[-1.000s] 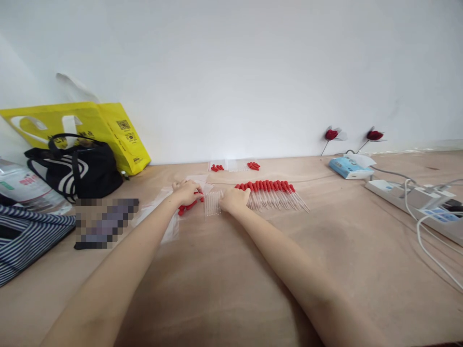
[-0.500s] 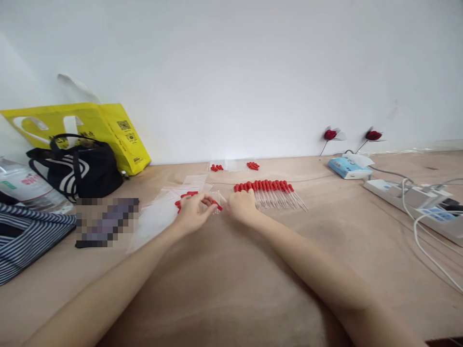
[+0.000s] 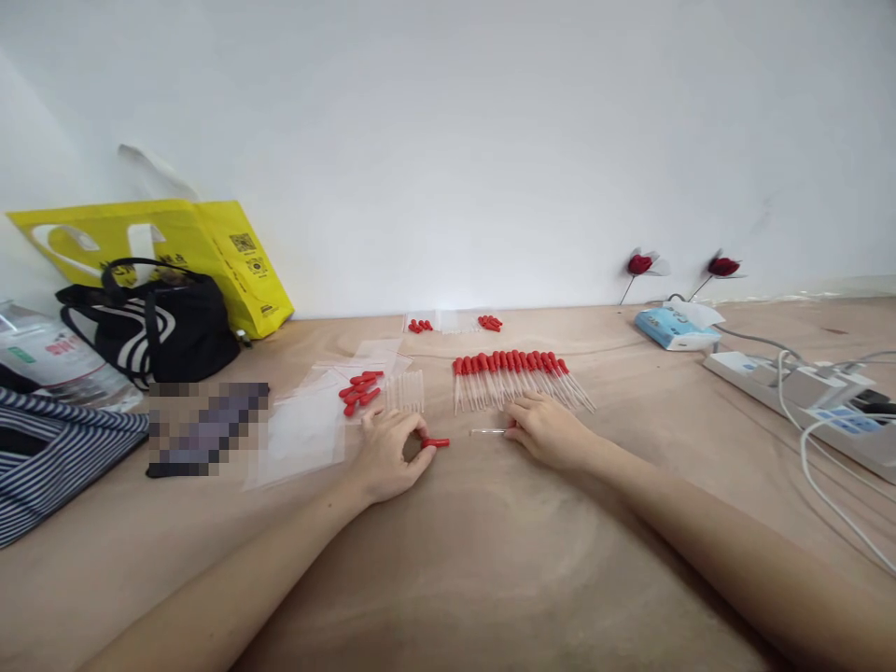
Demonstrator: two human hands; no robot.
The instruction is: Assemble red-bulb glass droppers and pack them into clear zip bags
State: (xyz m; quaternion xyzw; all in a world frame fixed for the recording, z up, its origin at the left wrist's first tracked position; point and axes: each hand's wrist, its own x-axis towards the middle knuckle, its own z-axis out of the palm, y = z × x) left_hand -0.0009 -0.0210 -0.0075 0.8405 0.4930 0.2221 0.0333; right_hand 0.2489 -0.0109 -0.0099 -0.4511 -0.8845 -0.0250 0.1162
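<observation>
At the far left edge of the tan wooden tabletop lies a striped navy-and-white cloth, with a black handbag with white curved stripes behind it and a yellow plastic carrier bag propped against the white wall. Toward the middle, flat clear plastic zip bags are spread out, and a small heap of loose red rubber bulbs rests on their right side, just beside a short row of bare clear glass tubes. The left hand rests on the tabletop in front of that row, thumb and forefinger pinching one red rubber bulb, whose free end points right. Apart from it, a thin clear glass pipette tube lies flat, its right end at the fingertips of the right hand; the tube is so faint that whether those fingers actually clasp it or merely touch it cannot be told. Just behind the right hand runs a long row of assembled red-capped glass droppers, tips fanned toward the near side. Near the back edge sit two small clusters of red caps. Further right lie a blue-and-white tissue packet and, toward the right edge, a white power strip with cables.
</observation>
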